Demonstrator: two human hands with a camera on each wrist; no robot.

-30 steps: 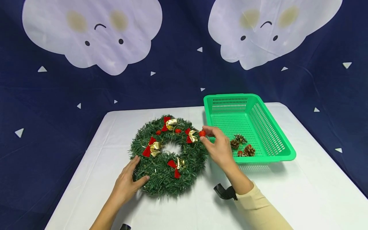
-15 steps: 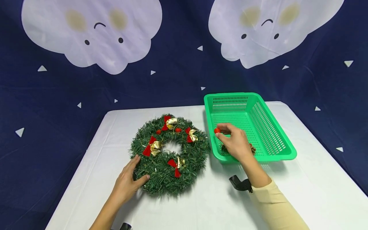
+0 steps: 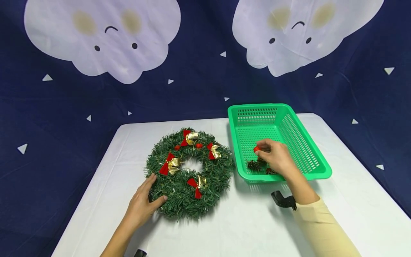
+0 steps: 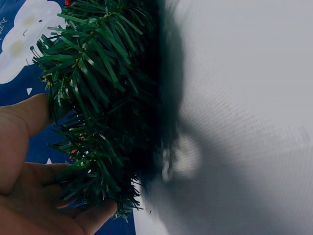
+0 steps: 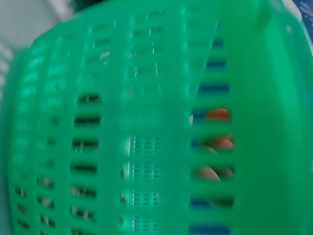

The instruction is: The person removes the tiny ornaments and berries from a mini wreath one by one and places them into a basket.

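A round green Christmas wreath (image 3: 192, 200) lies on the white table, with red-and-gold bows (image 3: 170, 165) and small red balls (image 3: 199, 145) on it. My left hand (image 3: 142, 201) grips its near left edge, thumb on top; in the left wrist view the fingers (image 4: 100, 215) curve round the green bristles. Over the green basket (image 3: 239, 157), my right hand (image 3: 277, 155) pinches a small red ball (image 3: 256, 149) between thumb and fingers. Pine cones (image 3: 254, 165) lie below that hand in the basket, partly hidden by it. The right wrist view shows mostly the basket's slotted wall (image 5: 110, 132).
The basket stands to the right of the wreath, its raised rim beside the right forearm. A black curved piece (image 3: 284, 200) sticks out at the right wrist. A dark blue curtain (image 3: 205, 96) with clouds hangs behind the table (image 3: 224, 232).
My right hand has carried the red ball rightward from the wreath's right edge to over the basket. The left hand and the wreath have stayed in place.
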